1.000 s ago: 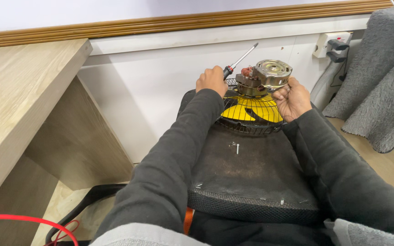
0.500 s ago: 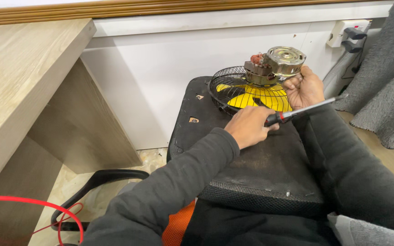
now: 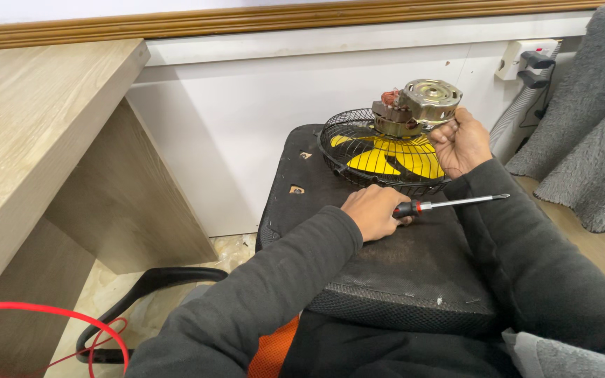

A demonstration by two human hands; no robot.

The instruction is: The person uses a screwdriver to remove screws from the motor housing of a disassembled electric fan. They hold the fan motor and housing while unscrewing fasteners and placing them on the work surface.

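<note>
On black seat pad (image 3: 386, 266): left hand (image 3: 372, 210) grips screwdriver (image 3: 442, 204); right hand (image 3: 462, 143) clamped on fan motor (image 3: 418, 106) above yellow-bladed fan cage (image 3: 379, 154).

The fan (image 3: 385, 155) sits on the chair seat (image 3: 386, 266), behind the screwdriver (image 3: 449, 204); desk (image 3: 29, 140) at left.

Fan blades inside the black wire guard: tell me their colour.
Yellow. The fan blades show through the guard in the head view.
</note>
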